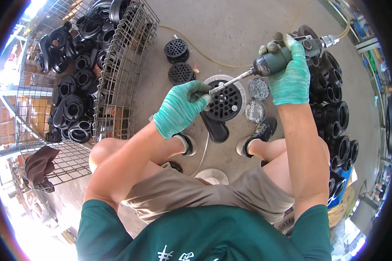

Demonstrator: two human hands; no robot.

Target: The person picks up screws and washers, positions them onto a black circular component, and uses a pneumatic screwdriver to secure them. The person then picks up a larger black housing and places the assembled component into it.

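Observation:
Both my hands wear green knit gloves. My right hand (292,80) is wrapped around the body of a green air screwdriver (276,62), its long silver bit (233,81) pointing down to the left. My left hand (180,106) pinches at the bit's tip; whether a small fastener is between the fingers I cannot make out. Below the bit lies a round black perforated cover (222,112) on a black scroll-shaped casing (217,130), with a pale ring (241,114) around it. Silver bolt heads show on the cover.
To the right of the cover stand two round containers of small metal parts (259,89) (255,112). Black perforated discs (180,73) are stacked beyond my left hand. A wire cage (122,74) of black castings stands left; more black casings (333,115) are piled right. A yellow air hose (204,55) crosses the floor.

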